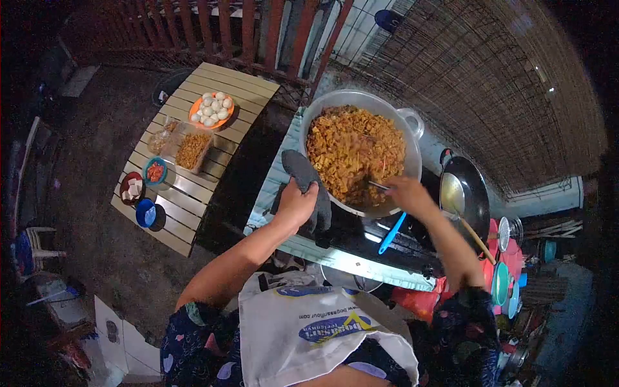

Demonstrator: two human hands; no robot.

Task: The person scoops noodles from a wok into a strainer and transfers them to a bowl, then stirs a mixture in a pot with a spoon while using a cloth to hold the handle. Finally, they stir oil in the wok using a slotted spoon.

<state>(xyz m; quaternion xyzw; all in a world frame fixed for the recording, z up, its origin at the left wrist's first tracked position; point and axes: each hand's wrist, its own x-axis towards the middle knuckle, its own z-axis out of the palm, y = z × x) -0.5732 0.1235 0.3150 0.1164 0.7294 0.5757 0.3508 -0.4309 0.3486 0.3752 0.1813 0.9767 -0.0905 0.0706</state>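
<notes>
The left hand (298,205) grips a grey cloth (308,187) against the near left rim of the big wok (412,122), probably to steady it against heat. The right hand (405,192) is closed on a utensil (379,186) that reaches into the fried food (353,151). One orange plate of eggs (211,108) stands on the slatted table (245,84) at far left.

Far to the left of the fingers stands a slatted wooden table (222,84). On it are an orange plate of white eggs (211,109), a clear container of fried crumbs (193,150) and small bowls (155,171). Right of the fingers sits a dark empty wok (474,187).
</notes>
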